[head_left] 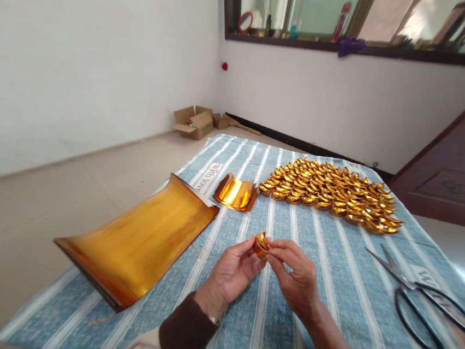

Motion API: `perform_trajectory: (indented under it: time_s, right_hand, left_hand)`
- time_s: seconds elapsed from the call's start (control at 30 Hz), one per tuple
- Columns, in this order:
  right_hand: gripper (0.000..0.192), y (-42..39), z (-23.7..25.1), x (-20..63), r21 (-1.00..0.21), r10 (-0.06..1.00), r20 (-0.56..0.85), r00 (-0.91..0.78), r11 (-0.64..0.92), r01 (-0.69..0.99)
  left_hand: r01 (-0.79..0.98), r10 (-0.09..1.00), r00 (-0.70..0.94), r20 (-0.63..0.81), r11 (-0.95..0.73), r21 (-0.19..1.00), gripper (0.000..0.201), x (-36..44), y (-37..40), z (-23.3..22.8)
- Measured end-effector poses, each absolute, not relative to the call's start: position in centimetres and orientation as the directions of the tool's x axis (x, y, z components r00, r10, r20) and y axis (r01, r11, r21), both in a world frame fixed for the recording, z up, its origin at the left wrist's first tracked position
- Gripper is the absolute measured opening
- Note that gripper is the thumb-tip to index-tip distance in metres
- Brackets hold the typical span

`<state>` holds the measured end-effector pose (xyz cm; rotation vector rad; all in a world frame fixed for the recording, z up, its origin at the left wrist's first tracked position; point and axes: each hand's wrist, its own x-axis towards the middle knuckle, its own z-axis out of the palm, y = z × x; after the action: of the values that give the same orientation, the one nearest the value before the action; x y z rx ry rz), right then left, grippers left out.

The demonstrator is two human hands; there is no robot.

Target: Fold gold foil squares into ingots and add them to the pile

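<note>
Between my two hands, above the middle of the striped cloth, is a small folded gold foil paper ingot (261, 246). My left hand (232, 270) is closed on its left side, thumb and fingers around it. The thumb and fingertips of my right hand (295, 274) pinch its right edge. Beyond my hands lies a short stack of small curled gold foil sheets (237, 192). To the left rests a stack of large gold foil sheets (140, 237), its ends curling up. Many finished-looking foil ingots (329, 192) stand in packed rows at the far right.
Scissors with black handles (411, 287) lie with blades apart on the right of the blue striped tablecloth (237, 339). An open cardboard box (196, 124) sits on the floor by the wall. A window ledge (294, 42) holds small items.
</note>
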<state>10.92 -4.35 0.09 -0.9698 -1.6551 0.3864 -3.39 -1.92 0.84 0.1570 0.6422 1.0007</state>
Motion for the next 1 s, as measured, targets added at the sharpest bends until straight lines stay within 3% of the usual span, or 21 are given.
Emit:
perform_trajectory:
  time_s: [0.27,0.5,0.67,1.0]
  right_hand:
    - [0.011,-4.4,0.4,11.1,-0.69,0.757,0.653,-0.034,0.613,0.384]
    - [0.015,-3.8,0.2,11.8,-0.781,0.794,0.586,0.162,0.5,0.375]
    - [0.013,-3.6,0.0,12.0,-0.862,0.879,0.467,0.096,0.429,0.269]
    - [0.012,-3.7,0.2,11.9,-0.909,0.917,0.391,0.074,0.372,0.189]
  left_hand:
    - [-0.711,0.839,0.366,-0.403,0.531,0.46,0.021,-3.3,-1.9,0.9]
    - [-0.649,0.832,0.426,-0.356,0.555,0.52,0.018,-3.1,-2.1,0.7]
    - [-0.626,0.842,0.45,-0.298,0.536,0.567,0.01,-3.0,-2.3,0.5]
    - [-0.573,0.826,0.491,-0.276,0.545,0.612,0.01,-3.1,-2.2,0.2]
